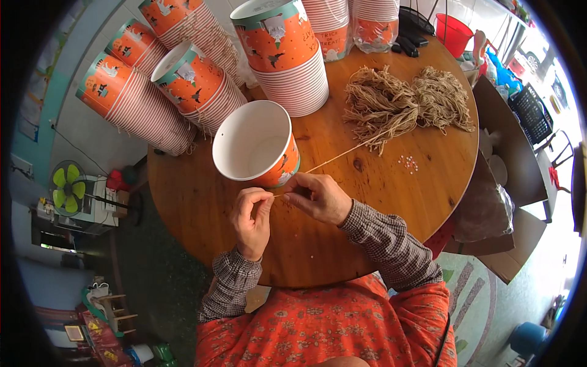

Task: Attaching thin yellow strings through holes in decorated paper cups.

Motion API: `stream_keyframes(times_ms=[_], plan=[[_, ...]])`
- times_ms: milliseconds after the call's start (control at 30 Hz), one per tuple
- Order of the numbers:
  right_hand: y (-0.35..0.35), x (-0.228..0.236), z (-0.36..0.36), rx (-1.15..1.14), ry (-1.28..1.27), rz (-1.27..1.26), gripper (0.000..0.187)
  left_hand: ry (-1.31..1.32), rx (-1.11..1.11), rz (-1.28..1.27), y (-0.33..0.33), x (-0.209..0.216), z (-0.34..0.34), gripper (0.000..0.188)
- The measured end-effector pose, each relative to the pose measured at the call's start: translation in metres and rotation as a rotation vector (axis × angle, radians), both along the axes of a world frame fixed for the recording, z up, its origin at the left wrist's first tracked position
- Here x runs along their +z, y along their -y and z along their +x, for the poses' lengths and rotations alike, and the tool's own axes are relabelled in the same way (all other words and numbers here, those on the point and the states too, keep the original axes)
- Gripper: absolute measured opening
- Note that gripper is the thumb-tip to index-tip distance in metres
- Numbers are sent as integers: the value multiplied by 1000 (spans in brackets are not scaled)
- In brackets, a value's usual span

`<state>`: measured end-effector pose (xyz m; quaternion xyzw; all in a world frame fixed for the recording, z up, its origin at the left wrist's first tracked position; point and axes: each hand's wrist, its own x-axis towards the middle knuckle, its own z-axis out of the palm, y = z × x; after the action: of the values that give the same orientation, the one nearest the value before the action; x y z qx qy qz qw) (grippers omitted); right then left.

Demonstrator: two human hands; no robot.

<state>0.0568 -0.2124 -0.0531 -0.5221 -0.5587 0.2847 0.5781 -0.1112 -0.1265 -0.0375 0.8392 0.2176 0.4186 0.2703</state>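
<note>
My left hand (251,223) and my right hand (322,199) meet low over the near part of the table. Both are closed in a pinch, with a short length of tan twine (335,159) between their fingertips. From my right hand the twine runs taut up to a large loose bundle of tan twine (382,101) at the right. Just beyond my fingers an orange paper bucket (282,166) with a white inside stands mouth up, holding nothing visible. A small dark spot, perhaps a hole, shows near its left rim.
Tall stacks of matching buckets (292,79) crowd the far side of the wooden table (208,214), several leaning left (137,101). Small white bits (408,164) lie right of centre. An open cardboard box (489,202) is beyond the right edge; a green fan (68,186) stands left.
</note>
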Motion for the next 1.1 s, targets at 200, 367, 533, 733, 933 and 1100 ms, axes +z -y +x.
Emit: stream_keyframes(times_ms=[200, 367, 533, 733, 933, 1100], plan=[[-4, -9, 8, 20, -182, -45, 14, -14, -41, 72, -1, 9, 12, 10], [-4, -6, 16, 66, -613, -132, 13, -26, -62, 224, -4, 24, 27, 11], [-9, -13, 25, -79, -835, -60, 12, -66, -30, 443, -22, 42, 39, 20], [-22, -20, 19, -161, -957, 31, 11, -440, -69, 36, -31, 59, 64, 46], [-22, -17, 7, -184, -1008, 115, 13, -488, -132, 49, -34, 58, 64, 34], [-16, -7, -1, -172, -906, 213, 9, -299, -129, -12, -30, 57, 49, 37]])
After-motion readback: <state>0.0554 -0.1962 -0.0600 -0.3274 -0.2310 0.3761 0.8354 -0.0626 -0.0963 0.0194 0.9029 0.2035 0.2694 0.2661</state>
